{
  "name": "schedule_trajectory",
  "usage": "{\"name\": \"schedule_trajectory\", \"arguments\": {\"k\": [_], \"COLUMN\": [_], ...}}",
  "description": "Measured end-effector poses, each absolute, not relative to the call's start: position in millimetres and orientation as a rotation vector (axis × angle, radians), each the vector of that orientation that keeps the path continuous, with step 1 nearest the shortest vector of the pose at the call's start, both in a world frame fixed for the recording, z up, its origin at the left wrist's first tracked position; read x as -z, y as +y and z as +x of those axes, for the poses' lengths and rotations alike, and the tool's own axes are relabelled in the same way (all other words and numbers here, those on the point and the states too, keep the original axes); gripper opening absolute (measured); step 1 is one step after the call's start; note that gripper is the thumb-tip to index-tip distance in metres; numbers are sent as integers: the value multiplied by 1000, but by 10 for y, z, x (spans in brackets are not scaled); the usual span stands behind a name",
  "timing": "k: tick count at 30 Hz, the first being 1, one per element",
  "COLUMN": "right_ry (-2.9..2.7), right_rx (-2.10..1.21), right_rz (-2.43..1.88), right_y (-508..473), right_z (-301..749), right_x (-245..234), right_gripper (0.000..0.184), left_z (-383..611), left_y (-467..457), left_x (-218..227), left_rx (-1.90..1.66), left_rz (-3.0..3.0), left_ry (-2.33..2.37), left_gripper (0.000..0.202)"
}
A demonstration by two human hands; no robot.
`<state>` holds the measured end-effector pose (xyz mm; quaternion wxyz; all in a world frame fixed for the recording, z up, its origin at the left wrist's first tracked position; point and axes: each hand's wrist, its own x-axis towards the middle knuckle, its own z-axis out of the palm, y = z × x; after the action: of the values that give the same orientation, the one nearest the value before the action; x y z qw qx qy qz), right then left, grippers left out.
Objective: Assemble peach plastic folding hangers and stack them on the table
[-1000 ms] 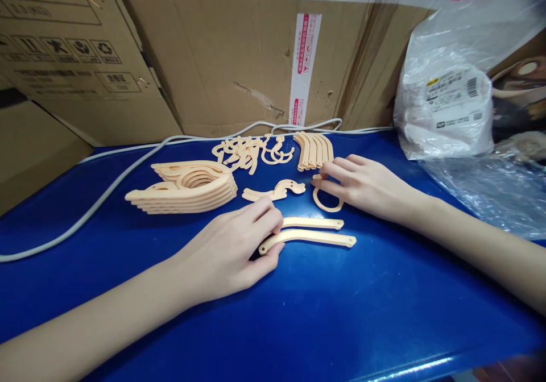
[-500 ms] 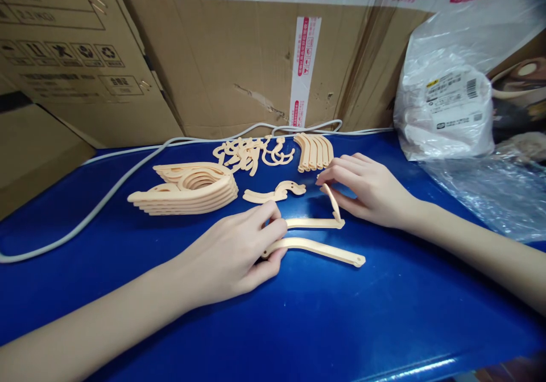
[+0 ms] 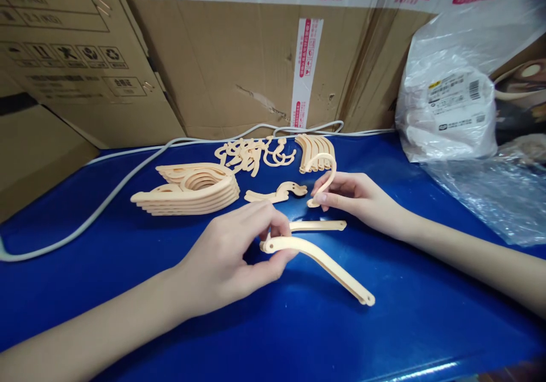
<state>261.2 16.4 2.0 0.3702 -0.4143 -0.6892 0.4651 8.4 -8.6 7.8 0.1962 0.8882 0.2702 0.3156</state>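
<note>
Currently, left hand [image 3: 245, 245] pinches a curved bar [image 3: 325, 258] near one holed end, the other slanting down over the blue table [image 3: 426, 302]; right hand [image 3: 358, 200] grips a hook [image 3: 332, 171] low, curl upward. Probably best: firm pinch, holes unobstructed, both pieces clear of the loose bar [image 3: 321, 225] beyond.

We took this for a small workshop or packing corner, unsure which. A cardboard carton [image 3: 230, 41] with printed tape [image 3: 306, 69] stood at the far side, another carton [image 3: 63, 106] with handling symbols [image 3: 66, 55] at the left, and a plastic-wrapped parcel [image 3: 447, 135] with a barcode label [image 3: 455, 98] at the right. Matching beige parts [image 3: 196, 202] lay stacked on a blue table [image 3: 405, 314].
</note>
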Motion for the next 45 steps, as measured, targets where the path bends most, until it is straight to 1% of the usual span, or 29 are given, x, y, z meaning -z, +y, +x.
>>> {"name": "schedule_trajectory", "arguments": {"k": [4, 7, 21, 25, 30, 34, 36, 38, 41, 45], "right_ry": [-1751, -1770, -1780, -1758, -1773, -1780, -1791, -1785, -1737, -1679], "right_rx": [-1227, -1225, -1231, -1249, -1243, -1237, -1229, -1230, -1271, -1342], "right_rz": [-1079, -1091, -1129, -1130, -1132, -1136, -1147, -1150, -1120, -1103], "right_y": [160, 157, 155, 159, 162, 154, 150, 153, 167, 180], "right_z": [2622, 2628, 2634, 2618, 2609, 2607, 2605, 2599, 2584, 2548], "right_x": [-32, -39, -36, -37, -48, -45, -41, -43, -69, -137], "right_gripper": [25, 26, 25, 24, 23, 24, 26, 26, 21, 16], "left_z": [91, 73, 70, 83, 54, 75, 95, 105, 101, 89], "left_y": [-33, 45, 61, 51, 21, 7, 5, 3, -17, -70], "left_x": [-182, -187, -162, -131, -96, -52, -23, -3, -5, -50], "left_rx": [-928, -965, -860, -785, -672, -549, -524, -520, -506, -511], "left_rz": [2025, 1846, 1721, 1854, 2271, 2551, 2664, 2749, 2795, 2758], "left_ry": [875, 943, 940, 1018, 1189, 1268, 1288, 1274, 1220, 1186], "left_gripper": [3, 10, 29, 36, 44, 37, 37, 31, 24, 23]}}
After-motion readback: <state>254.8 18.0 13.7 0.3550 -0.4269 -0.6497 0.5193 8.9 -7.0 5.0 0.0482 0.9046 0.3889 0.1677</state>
